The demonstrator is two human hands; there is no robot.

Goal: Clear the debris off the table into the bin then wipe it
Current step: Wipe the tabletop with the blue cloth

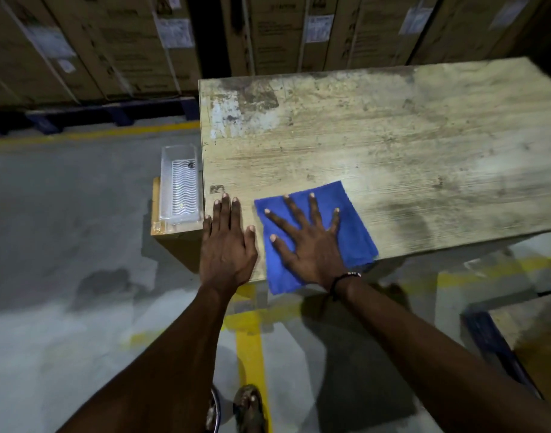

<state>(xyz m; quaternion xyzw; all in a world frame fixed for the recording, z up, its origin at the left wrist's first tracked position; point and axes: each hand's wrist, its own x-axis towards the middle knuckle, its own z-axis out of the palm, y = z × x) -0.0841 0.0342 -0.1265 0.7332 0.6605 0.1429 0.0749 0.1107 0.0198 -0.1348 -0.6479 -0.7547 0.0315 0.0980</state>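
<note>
**Wiping stage: cloth flat at the near-left corner**

At the near-left corner of the table, the right hand lay flat on one blue cloth, fingers straight and spread wide, gripping nothing. The spread probably served to press the cloth evenly against the wood for a wiping stroke. The cloth's near edge hung slightly over the table's front edge.

Just beside it, apart from the cloth, the left hand rested palm-down on the bare wood, fingers straight and close together, holding nothing. It likely steadied the person leaning in.

One clear plastic bin sat on a cardboard box against the table's left end, below the tabletop, presumably so debris could be swept straight over the edge into it.

Count: two hands, one cloth, one bin, one table. No loose debris could be made out on the top; only stains and worn patches showed. Judged: clearing done, wiping under way.
</note>
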